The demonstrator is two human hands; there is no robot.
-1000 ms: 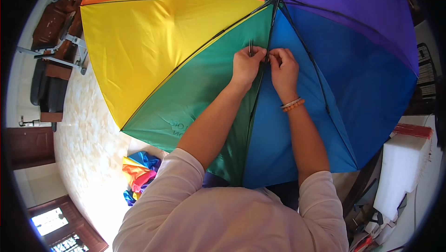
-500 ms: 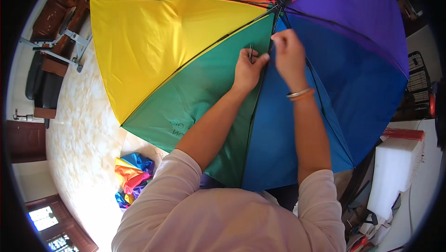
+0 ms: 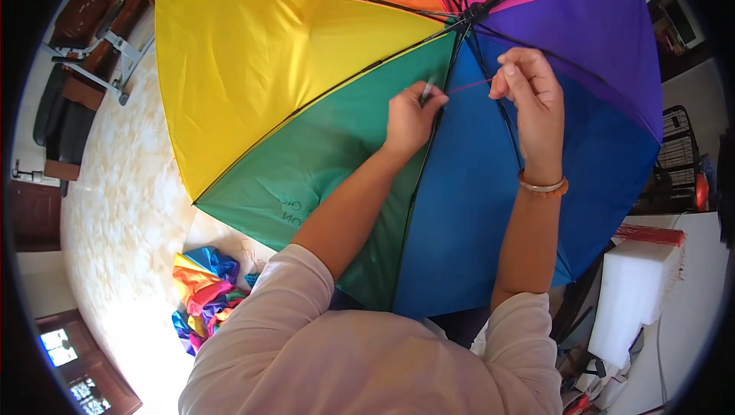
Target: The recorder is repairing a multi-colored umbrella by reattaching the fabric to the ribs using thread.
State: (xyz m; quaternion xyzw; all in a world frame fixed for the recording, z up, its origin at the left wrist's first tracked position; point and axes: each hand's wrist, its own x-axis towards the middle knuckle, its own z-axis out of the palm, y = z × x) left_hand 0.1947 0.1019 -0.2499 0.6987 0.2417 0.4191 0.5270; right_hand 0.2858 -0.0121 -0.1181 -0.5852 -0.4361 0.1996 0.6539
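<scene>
An open rainbow umbrella (image 3: 253,55) fills the view with its inside facing me, black ribs running out from a dark hub (image 3: 476,13). My left hand (image 3: 408,122) is closed at the rib between the green and blue panels. From its fingers sticks up a small thin metal tool (image 3: 427,92), blurred, its kind unclear. My right hand (image 3: 536,97), with bracelets on its wrist, is raised over the blue panel. Between its pinched fingertips is a pinkish-red thread (image 3: 469,86), stretched taut toward my left hand. Whether a needle is on the thread is too small to see.
Crumpled rainbow fabric (image 3: 205,296) lies on the pale floor at lower left. Exercise equipment (image 3: 107,55) stands at far left. On the right are a white block (image 3: 629,300) with red threads (image 3: 651,235) on its top and a black wire cage (image 3: 677,151).
My right hand has moved right, away from the rib, drawing the thread out taut. My left hand stays near the same rib. The umbrella has shifted slightly in view.
</scene>
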